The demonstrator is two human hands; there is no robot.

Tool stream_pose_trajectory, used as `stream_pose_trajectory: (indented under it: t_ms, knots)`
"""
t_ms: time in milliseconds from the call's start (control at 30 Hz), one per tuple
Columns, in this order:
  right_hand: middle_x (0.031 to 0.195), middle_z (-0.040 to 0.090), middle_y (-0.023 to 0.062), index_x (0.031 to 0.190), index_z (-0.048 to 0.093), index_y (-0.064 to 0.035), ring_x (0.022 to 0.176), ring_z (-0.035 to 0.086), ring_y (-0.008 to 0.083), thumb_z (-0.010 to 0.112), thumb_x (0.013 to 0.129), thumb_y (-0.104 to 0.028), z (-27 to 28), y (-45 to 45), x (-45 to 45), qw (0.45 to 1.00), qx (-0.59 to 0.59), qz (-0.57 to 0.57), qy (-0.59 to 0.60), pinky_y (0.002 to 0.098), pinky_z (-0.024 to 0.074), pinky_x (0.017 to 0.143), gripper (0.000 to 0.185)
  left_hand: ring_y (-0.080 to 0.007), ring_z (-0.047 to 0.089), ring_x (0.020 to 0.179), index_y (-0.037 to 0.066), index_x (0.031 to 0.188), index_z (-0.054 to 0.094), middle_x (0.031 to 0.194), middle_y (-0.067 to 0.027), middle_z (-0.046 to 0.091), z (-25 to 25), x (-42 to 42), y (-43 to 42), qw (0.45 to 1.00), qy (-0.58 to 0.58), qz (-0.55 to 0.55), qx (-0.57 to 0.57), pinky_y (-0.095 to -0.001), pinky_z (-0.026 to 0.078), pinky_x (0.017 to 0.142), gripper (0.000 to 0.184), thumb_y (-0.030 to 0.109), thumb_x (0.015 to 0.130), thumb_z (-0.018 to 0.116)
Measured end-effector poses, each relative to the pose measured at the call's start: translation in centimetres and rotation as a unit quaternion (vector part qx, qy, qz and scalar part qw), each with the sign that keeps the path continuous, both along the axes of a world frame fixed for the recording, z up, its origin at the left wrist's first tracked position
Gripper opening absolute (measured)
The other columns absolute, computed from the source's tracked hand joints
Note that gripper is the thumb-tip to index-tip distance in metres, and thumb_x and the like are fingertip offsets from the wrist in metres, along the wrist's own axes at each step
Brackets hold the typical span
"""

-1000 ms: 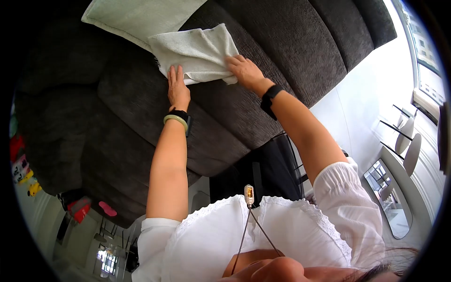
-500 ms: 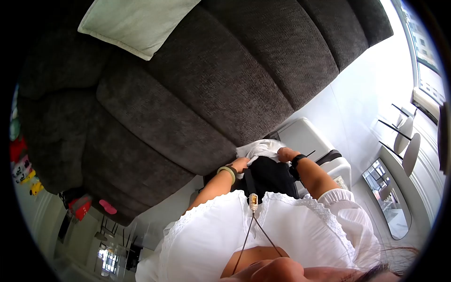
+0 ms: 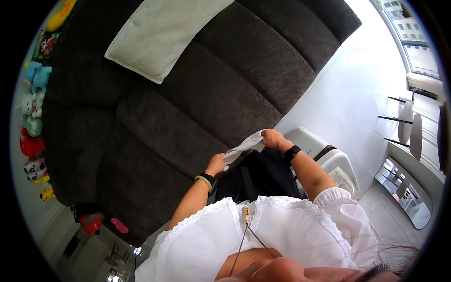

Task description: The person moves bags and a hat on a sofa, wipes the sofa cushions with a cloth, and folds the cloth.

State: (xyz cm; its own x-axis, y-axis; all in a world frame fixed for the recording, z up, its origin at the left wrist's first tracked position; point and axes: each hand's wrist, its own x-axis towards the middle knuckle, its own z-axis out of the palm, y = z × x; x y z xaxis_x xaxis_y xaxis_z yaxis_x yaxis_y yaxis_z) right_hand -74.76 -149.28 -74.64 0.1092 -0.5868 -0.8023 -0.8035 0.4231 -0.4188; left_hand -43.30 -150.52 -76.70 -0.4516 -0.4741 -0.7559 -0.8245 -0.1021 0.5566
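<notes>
A white cloth (image 3: 245,145) is stretched between both hands at the edge of the dark sofa; what kind of cloth it is cannot be made out. My left hand (image 3: 216,163) grips its left end, fingers closed, with a light band and a dark one at the wrist. Farther right and higher, my right hand (image 3: 273,139) is closed on the other end, with a black watch (image 3: 292,152) on that wrist. Black fabric (image 3: 265,174) lies below the cloth, close to my body.
The dark grey sofa (image 3: 174,127) fills the view ahead, with a pale cushion (image 3: 164,37) on it. At right stands a white case-like object (image 3: 307,141) on the pale floor. Several stuffed toys (image 3: 40,77) line the far left; a mirror (image 3: 404,192) is at right.
My hands have moved apart, and the bunched white cloth is now pulled into a long strip between them. The view has shifted, showing more toys on the left.
</notes>
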Motion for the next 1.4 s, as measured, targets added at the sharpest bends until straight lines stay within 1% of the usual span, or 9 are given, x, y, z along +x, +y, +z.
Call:
stream_pose_trajectory:
  t_ms: [233, 367, 467, 700, 733, 900, 1033, 1167, 1400]
  knots:
    - [0.102, 0.068, 0.0164, 0.107, 0.068, -0.0102, 0.104, 0.062, 0.0336, 0.057, 0.074, -0.017, 8.7, -0.7, 0.4, 0.999, 0.007, 0.028, 0.021, 0.041, 0.0499, 0.088, 0.035, -0.0415, 0.059, 0.101, 0.004, 0.105, 0.065, 0.101, -0.0247, 0.064, 4.3, 0.4, 1.3, 0.998, 0.043, 0.051, 0.021, -0.0443, 0.047, 0.083, 0.031, 0.006, 0.08, 0.049]
    - [0.098, 0.068, 0.0153, 0.107, 0.069, -0.0112, 0.102, 0.062, 0.0327, 0.058, 0.073, -0.014, 11.0, -0.3, -1.1, 0.996, -0.076, 0.045, 0.026, 0.0408, 0.0502, 0.087, 0.036, -0.0301, 0.067, 0.092, 0.003, 0.103, 0.065, 0.094, -0.02, 0.067, 7.6, -0.3, 0.7, 0.996, 0.059, 0.014, -0.061, -0.038, 0.049, 0.077, 0.032, 0.003, 0.077, 0.047]
    - [0.098, 0.068, 0.015, 0.104, 0.07, -0.0108, 0.1, 0.063, 0.0324, 0.058, 0.072, -0.012, 14.0, -2.2, -3.2, 0.993, -0.096, 0.064, 0.034, 0.0407, 0.0503, 0.086, 0.034, -0.0394, 0.062, 0.094, 0.001, 0.101, 0.063, 0.095, -0.024, 0.065, 10.9, -1.9, -0.8, 0.992, 0.118, 0.045, -0.02, -0.0419, 0.048, 0.08, 0.029, 0.004, 0.079, 0.045]
    - [0.093, 0.065, 0.0149, 0.098, 0.068, -0.0055, 0.095, 0.062, 0.033, 0.061, 0.072, -0.007, 16.7, -10.4, -8.9, 0.969, -0.229, 0.096, 0.002, 0.0408, 0.05, 0.082, 0.027, -0.0073, 0.056, 0.084, -0.003, 0.105, 0.063, 0.092, -0.0005, 0.064, 11.4, -7.1, -6.0, 0.917, 0.291, 0.249, 0.11, -0.0256, 0.047, 0.072, 0.029, 0.008, 0.081, 0.05]
    - [0.093, 0.065, 0.0147, 0.099, 0.068, -0.0056, 0.094, 0.062, 0.0326, 0.063, 0.071, -0.005, 17.2, -12.1, -9.6, 0.964, -0.247, 0.094, -0.019, 0.0407, 0.0503, 0.082, 0.029, -0.01, 0.059, 0.085, -0.003, 0.105, 0.063, 0.093, -0.0046, 0.066, 12.8, -8.7, -7.5, 0.903, 0.29, 0.3, 0.1, -0.0272, 0.048, 0.075, 0.03, 0.009, 0.078, 0.059]
    - [0.093, 0.065, 0.0142, 0.103, 0.069, -0.0068, 0.091, 0.063, 0.0335, 0.066, 0.069, -0.001, 11.9, -21.8, -12.8, 0.961, -0.26, 0.079, -0.059, 0.0395, 0.0512, 0.082, 0.035, -0.03, 0.067, 0.086, -0.002, 0.099, 0.063, 0.089, -0.0208, 0.068, 8.0, -10.8, -17.6, 0.954, 0.15, 0.224, -0.129, -0.037, 0.051, 0.074, 0.036, 0.016, 0.069, 0.07]
    - [0.094, 0.063, 0.0133, 0.102, 0.069, -0.0088, 0.093, 0.061, 0.0335, 0.064, 0.068, 0.0, 11.1, -31.0, -13.0, 0.913, -0.407, 0.013, -0.014, 0.0399, 0.0511, 0.081, 0.035, -0.0462, 0.058, 0.089, 0.0, 0.094, 0.055, 0.09, -0.026, 0.062, 12.5, -14.2, -29.1, 0.931, 0.063, 0.195, -0.301, -0.0468, 0.047, 0.073, 0.029, 0.014, 0.071, 0.065]
    - [0.104, 0.058, 0.0118, 0.102, 0.07, -0.0103, 0.106, 0.054, 0.0291, 0.061, 0.071, 0.001, 10.5, -38.6, -13.3, 0.876, -0.481, -0.004, 0.031, 0.0387, 0.0474, 0.089, 0.034, -0.0428, 0.055, 0.086, 0.001, 0.097, 0.06, 0.09, -0.0204, 0.057, 10.6, -15.8, -37.8, 0.855, 0.027, 0.136, -0.499, -0.0468, 0.045, 0.072, 0.02, 0.005, 0.077, 0.059]
    - [0.132, 0.051, 0.0002, 0.101, 0.068, -0.008, 0.127, 0.043, 0.0235, 0.06, 0.075, -0.002, -4.0, -42.1, -15.8, 0.848, -0.502, 0.16, 0.055, 0.0381, 0.0431, 0.097, 0.027, -0.0327, 0.046, 0.123, 0.007, 0.119, 0.061, 0.136, -0.0124, 0.049, -1.4, -17.3, -40.7, 0.893, -0.014, 0.108, -0.436, -0.0393, 0.041, 0.101, 0.047, -0.008, 0.077, 0.048]
